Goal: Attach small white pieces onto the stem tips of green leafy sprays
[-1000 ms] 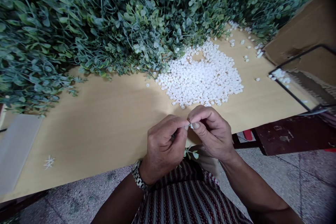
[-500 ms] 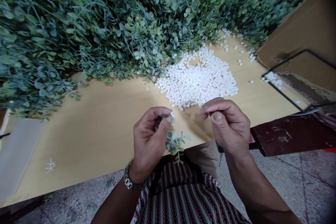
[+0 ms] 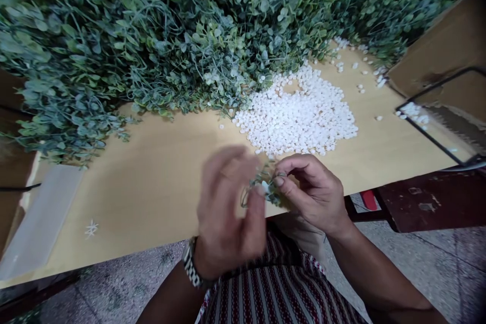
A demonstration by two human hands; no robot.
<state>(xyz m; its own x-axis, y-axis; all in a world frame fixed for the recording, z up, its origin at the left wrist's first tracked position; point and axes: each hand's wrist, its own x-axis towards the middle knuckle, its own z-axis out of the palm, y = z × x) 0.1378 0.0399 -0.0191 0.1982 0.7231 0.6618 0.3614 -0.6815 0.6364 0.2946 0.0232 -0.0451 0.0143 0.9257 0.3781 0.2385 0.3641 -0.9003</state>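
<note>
A small green sprig (image 3: 274, 195) with a white bead at its stem is between my hands, over the table's front edge. My right hand (image 3: 313, 192) pinches the sprig from the right. Close on the sprig's left is my left hand (image 3: 231, 207), with a watch on the wrist. Motion smears its fingers, and whether they touch the sprig cannot be made out. Just beyond my hands lies a wide pile of small white beads (image 3: 299, 111).
Dense green artificial foliage (image 3: 170, 30) covers the back of the wooden table (image 3: 152, 187). Cardboard (image 3: 444, 45) and a black wire frame (image 3: 433, 136) stand at the right. A translucent sheet (image 3: 47, 217) and a white star-shaped piece (image 3: 91, 229) lie at the left.
My right hand has moved left and now grips the sprig that was in my left hand. My left hand's fingers have lifted and blurred. The view has shifted slightly.
</note>
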